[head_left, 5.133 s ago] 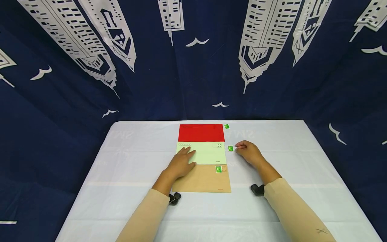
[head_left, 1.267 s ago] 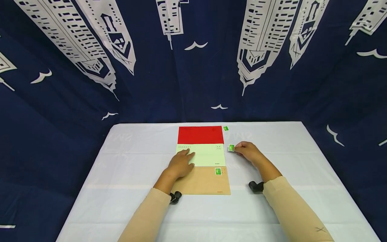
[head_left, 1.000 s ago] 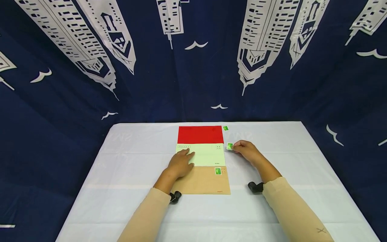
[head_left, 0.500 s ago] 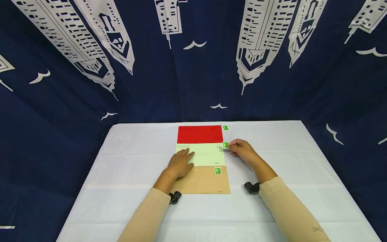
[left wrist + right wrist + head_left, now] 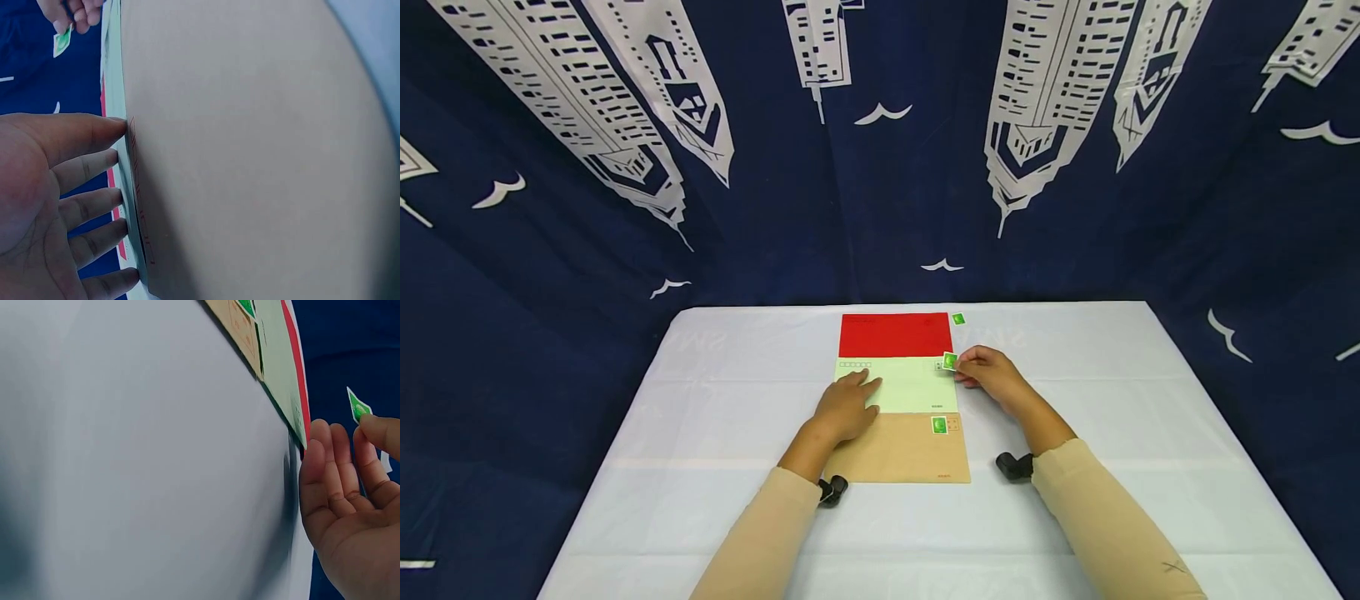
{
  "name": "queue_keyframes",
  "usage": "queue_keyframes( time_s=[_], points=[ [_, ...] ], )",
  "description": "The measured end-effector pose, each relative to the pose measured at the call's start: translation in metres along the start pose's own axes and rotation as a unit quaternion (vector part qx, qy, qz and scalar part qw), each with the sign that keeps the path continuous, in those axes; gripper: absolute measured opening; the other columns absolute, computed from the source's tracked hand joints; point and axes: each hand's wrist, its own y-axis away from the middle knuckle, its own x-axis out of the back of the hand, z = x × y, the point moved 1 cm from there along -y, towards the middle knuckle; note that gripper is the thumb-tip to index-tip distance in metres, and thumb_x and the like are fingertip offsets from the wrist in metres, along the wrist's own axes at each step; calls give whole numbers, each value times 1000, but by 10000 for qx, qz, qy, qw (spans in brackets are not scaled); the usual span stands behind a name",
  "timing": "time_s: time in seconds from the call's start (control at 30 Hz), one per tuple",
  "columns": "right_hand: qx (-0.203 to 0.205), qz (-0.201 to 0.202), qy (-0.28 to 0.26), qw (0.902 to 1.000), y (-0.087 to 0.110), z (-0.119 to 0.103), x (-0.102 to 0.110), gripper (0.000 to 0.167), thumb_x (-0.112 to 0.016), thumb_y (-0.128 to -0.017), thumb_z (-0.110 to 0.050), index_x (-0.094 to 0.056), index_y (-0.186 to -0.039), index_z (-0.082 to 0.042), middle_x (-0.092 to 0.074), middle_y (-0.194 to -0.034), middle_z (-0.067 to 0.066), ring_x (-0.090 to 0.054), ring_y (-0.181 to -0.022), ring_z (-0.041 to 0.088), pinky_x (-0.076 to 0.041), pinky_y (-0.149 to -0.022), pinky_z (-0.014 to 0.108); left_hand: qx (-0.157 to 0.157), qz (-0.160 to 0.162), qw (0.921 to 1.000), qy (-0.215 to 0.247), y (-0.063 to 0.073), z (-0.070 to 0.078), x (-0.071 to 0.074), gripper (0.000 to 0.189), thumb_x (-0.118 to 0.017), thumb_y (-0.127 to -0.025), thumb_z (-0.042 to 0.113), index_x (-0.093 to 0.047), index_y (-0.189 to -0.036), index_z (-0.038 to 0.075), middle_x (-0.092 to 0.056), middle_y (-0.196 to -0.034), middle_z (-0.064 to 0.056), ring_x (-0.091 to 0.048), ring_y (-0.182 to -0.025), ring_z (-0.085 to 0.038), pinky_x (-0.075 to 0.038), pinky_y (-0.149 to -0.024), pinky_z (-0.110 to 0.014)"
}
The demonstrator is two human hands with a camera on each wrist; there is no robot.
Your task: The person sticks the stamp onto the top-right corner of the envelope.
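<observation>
Stamp (image 5: 950,361) pinched by right hand (image 5: 988,377) mid-frame over pale green envelope (image 5: 910,392) (left hand (image 5: 844,408) flat on it), probably featherlight, floppy, best gripped by edges.

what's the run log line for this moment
left hand: flat on pale green envelope | right hand: pinches green stamp over its top right corner

It looks like a staged recording booth: beyond the hands hangs a dark blue curtain (image 5: 880,192) with white towers, around a white-covered table (image 5: 715,433).
</observation>
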Motion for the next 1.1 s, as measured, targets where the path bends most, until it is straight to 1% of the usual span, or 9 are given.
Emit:
queue_keyframes(
  time_s=[0.13, 0.3, 0.5, 0.63, 0.83, 0.97, 1.1],
  points=[
    [35, -45, -110, 9999, -2, 0, -4, 18, -60, -101, -14, -60, -109, 1, -72, -115, 21, -71, -92, 11, -59, -81, 20, -4, 3, 10000, -45, -1, 0, -1, 53, -59, -101, 28, -50, -151, 16, -39, -162, -11, -35, -151, -31, -34, -122, -53],
    [-14, -51, -72, 10000, -4, -1, -7, 19, -59, -101, -15, -60, -110, 2, -71, -115, 18, -72, -94, 13, -59, -83, 20, -2, -10, 10000, -21, -2, -1, -3, 53, -59, -101, 29, -49, -151, 16, -39, -162, -11, -35, -152, -31, -33, -122, -54],
    [74, -128, -153, 9998, -4, -3, -10, 19, -58, -101, -13, -59, -111, 4, -70, -115, 25, -71, -91, 11, -61, -86, 24, 37, -52, 10000, -47, -2, -2, -2, 53, -58, -102, 30, -48, -152, 17, -37, -163, -10, -33, -152, -31, -32, -123, -53],
    [74, -152, -108, 9998, -4, -4, -12, 19, -57, -101, -12, -59, -111, 4, -70, -114, 25, -70, -89, 11, -61, -86, 23, 31, -19, 10000, -41, -1, -1, -2, 53, -59, -101, 29, -49, -152, 16, -38, -163, -11, -34, -152, -31, -33, -122, -53],
    [8, -190, 73, 9998, -7, -5, -15, 20, -57, -102, -12, -59, -112, 5, -72, -113, 22, -71, -92, 13, -60, -87, 24, 30, -11, 10000, -38, -1, -1, -2, 52, -59, -101, 29, -49, -151, 16, -38, -162, -11, -34, -152, -31, -33, -122, -52],
    [-55, -140, 177, 9997, -8, -7, -17, 18, -56, -102, -11, -59, -110, 4, -73, -109, 20, -71, -91, 14, -60, -85, 24, 34, -12, 10000, -43, -1, -1, -1, 52, -59, -101, 29, -50, -151, 16, -39, -162, -11, -35, -152, -31, -34, -122, -52],
    [-154, -73, 251, 9995, -11, -7, -18, 16, -57, -101, -11, -60, -108, 3, -74, -105, 18, -70, -86, 13, -60, -81, 21, 32, -21, 10000, 24, 0, -1, 0, 52, -58, -101, 28, -49, -151, 16, -38, -162, -11, -34, -152, -31, -33, -122, -52]
  ],
)
